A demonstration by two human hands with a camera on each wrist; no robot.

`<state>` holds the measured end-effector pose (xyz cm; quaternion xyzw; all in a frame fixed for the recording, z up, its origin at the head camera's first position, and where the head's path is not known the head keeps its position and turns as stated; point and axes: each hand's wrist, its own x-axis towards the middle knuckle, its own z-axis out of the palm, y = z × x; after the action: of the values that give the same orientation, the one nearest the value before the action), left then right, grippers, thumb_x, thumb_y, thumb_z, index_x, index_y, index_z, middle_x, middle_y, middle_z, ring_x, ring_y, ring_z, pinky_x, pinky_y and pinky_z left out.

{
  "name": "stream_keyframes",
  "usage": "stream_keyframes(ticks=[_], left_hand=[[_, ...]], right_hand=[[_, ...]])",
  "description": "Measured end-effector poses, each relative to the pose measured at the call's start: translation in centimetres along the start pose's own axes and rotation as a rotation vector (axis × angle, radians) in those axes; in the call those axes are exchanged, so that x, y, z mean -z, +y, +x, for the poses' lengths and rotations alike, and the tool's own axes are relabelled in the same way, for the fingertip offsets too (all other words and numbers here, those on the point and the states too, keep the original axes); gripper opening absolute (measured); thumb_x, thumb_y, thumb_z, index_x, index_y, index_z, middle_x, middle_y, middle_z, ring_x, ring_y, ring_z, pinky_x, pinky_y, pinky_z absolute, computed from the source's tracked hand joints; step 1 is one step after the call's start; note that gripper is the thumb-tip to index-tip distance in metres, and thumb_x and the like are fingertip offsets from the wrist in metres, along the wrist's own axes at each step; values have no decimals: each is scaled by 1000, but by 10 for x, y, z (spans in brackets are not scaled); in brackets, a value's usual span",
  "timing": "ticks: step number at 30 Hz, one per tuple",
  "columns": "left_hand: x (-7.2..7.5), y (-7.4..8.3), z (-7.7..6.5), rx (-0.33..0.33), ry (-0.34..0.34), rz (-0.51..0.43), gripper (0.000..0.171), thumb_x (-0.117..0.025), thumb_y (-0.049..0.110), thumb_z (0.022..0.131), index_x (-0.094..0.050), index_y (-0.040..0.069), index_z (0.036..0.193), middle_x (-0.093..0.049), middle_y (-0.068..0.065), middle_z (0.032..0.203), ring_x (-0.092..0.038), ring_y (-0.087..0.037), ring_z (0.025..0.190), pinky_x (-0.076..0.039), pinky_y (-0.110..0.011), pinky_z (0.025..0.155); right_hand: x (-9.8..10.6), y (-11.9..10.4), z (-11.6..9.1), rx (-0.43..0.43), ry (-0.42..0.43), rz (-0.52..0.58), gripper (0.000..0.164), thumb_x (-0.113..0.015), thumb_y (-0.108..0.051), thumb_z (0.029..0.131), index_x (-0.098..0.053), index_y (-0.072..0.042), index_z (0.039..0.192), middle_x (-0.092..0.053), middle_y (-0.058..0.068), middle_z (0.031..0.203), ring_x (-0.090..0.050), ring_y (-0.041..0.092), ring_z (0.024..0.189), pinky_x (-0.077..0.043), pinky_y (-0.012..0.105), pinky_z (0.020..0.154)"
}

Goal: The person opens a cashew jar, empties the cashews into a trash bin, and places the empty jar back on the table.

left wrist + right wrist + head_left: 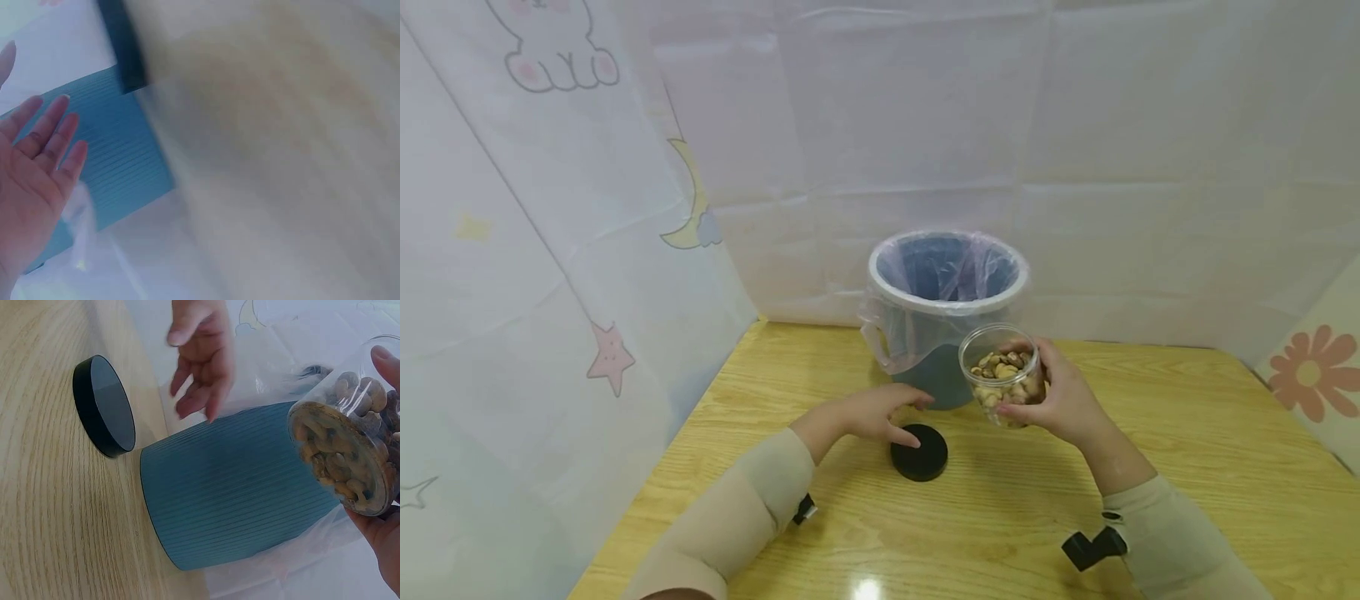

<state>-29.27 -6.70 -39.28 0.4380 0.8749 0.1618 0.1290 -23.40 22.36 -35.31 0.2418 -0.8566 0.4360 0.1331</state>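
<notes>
My right hand (1067,396) holds a clear plastic jar (1000,390) with its thumb and fingers around the side. The jar has no lid on and is partly filled with brown nuts (342,459) that look like cashews. It is lifted off the table, in front of the bin's right side. A round black lid (920,454) lies flat on the table. Just above and behind the lid, my left hand (878,410) hovers with loosely bent fingers and nothing in it. In the right wrist view, a gap shows between the left hand (205,365) and the lid (105,406).
A blue-green ribbed bin (943,385) stands at the back of the wooden table (850,533). Its white rim (951,308) holds a thin translucent bag (898,333) that hangs over the outside. Printed sheets (910,125) hang behind and on both sides.
</notes>
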Motion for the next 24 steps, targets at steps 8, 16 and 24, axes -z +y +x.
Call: stream_keyframes(ticks=[8,16,24], left_hand=[[36,1,-10,-93,464,-35,34,-65,26,86,-61,10,116,-60,-1,112,-54,-14,104,-45,-32,88],[68,-3,-15,-164,927,-68,18,-65,11,84,-66,4,100,-64,-5,99,-59,-19,90,-50,-28,76],[85,-2,-11,-218,1013,-39,18,-65,10,83,-65,5,100,-58,-6,98,-57,-19,92,-51,-29,76]], right_hand=[[2,0,0,1,7,-10,75,-84,-19,66,-43,-15,128,-49,6,118,-49,14,102,-44,24,80],[3,-1,0,1,6,6,74,-83,-18,66,-43,-17,129,-48,6,120,-49,12,102,-45,22,79],[4,-2,0,13,6,9,75,-83,-17,66,-43,-15,129,-48,6,119,-49,10,102,-44,21,79]])
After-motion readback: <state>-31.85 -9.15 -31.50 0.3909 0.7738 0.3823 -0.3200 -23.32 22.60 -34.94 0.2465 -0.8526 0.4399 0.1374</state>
